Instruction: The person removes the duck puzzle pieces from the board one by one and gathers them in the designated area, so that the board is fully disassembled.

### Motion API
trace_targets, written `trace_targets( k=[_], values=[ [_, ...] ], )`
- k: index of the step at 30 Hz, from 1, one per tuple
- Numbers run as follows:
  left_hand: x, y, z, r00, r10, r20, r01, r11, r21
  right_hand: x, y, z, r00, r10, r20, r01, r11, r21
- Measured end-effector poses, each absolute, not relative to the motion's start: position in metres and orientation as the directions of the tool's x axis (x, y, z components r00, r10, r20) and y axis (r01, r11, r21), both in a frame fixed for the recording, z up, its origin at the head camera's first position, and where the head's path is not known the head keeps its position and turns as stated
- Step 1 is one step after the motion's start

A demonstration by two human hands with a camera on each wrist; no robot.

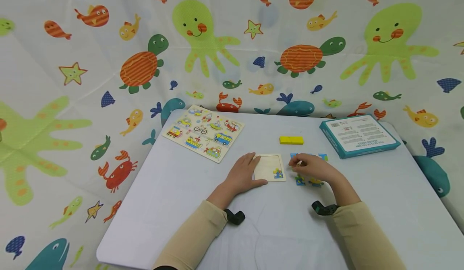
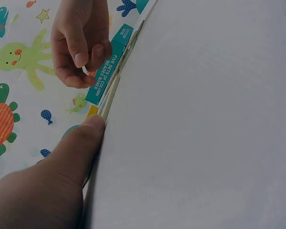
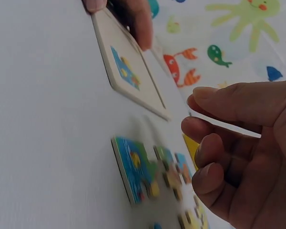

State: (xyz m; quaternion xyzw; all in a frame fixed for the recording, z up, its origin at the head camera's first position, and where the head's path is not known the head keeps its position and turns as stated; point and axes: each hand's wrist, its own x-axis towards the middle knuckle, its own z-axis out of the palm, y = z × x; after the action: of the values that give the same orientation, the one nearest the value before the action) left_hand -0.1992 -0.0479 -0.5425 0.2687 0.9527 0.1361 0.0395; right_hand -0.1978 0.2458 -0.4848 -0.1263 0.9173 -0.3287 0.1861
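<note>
My left hand (image 1: 243, 174) holds a small square wooden puzzle tray (image 1: 266, 163) at its left side, thumb (image 2: 81, 138) on the near edge and fingers toward the far edge. One blue-and-yellow puzzle piece (image 1: 278, 173) lies in the tray's near right corner. Just right of the tray, my right hand (image 1: 314, 167) hovers over several loose puzzle pieces (image 3: 131, 167). Its thumb and forefinger pinch a small piece, of which only a pale edge (image 2: 85, 70) shows in the left wrist view; the fingers hide the rest.
A vehicle picture board (image 1: 203, 133) lies at the back left of the white table (image 1: 174, 205). Behind the loose pieces is a yellow block (image 1: 291, 140). A teal-edged box (image 1: 360, 135) lies at the back right, and a sea-animal cloth (image 1: 224, 60) hangs behind.
</note>
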Motion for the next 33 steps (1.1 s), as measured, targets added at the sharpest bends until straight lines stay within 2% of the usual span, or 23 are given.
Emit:
trace_targets(
  k=[11, 33],
  values=[
    [-0.199, -0.048, -0.539, -0.842, 0.538, 0.046, 0.532, 0.811, 0.244, -0.209, 0.212, -0.486, -0.87, -0.43, -0.24, -0.159, 0.706, -0.69],
    [-0.2, -0.048, -0.542, -0.846, 0.531, 0.037, 0.523, 0.815, 0.249, -0.215, 0.192, -0.49, -0.858, -0.422, -0.292, -0.167, 0.768, -0.618]
  ],
)
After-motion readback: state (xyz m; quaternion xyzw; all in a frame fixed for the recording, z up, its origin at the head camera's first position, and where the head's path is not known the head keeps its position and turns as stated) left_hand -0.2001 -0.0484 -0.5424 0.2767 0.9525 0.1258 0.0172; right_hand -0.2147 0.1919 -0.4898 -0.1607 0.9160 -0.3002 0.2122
